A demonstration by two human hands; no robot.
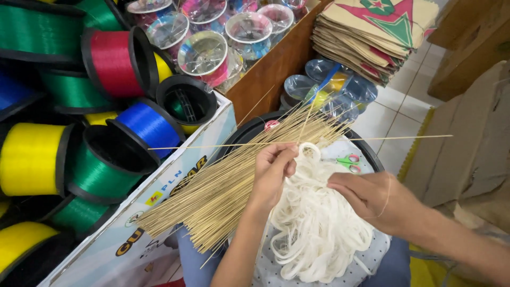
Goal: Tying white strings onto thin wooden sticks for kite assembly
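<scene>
Bamboo stick [297,141] pinched crosswise in left hand [272,172] above stick bundle [234,180]; right hand [372,196] fingers curled on white cord pile [313,223]; a loosened pinch risks dropping it among lookalikes

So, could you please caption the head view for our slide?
Left hand pinches one thin stick above bundled sticks; right hand rests on white loops.

This is a kite-making workshop or stall. Left of the hands, large plastic spools of red, green, blue and yellow line [114,61] fill a box; beyond them lies a stack of folded brown paper kites [372,32]. A bundle of thin bamboo sticks [234,175] lies beneath the hands.
</scene>
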